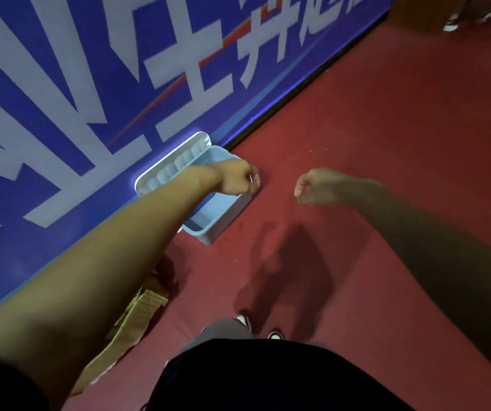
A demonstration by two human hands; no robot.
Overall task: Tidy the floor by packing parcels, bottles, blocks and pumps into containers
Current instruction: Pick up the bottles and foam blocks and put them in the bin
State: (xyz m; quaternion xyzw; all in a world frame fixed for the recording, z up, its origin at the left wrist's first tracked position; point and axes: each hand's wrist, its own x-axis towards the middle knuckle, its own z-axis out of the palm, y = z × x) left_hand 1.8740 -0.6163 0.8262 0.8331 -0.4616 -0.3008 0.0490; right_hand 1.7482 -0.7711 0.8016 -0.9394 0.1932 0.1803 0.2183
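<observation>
Bin (228, 218) sits against the banner (90, 84), lid (176, 164) raised. My left hand (238, 178) curls above its rim; I cannot tell its grasp. Right hand (317, 185) slack, released. Cardboard (131, 315) lies near.

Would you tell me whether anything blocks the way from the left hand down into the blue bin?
Nothing visible does: the left hand is over the blue bin, whose white lid stands open toward the banner.

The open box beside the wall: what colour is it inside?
The box is light blue, its lid white; head view.
</observation>
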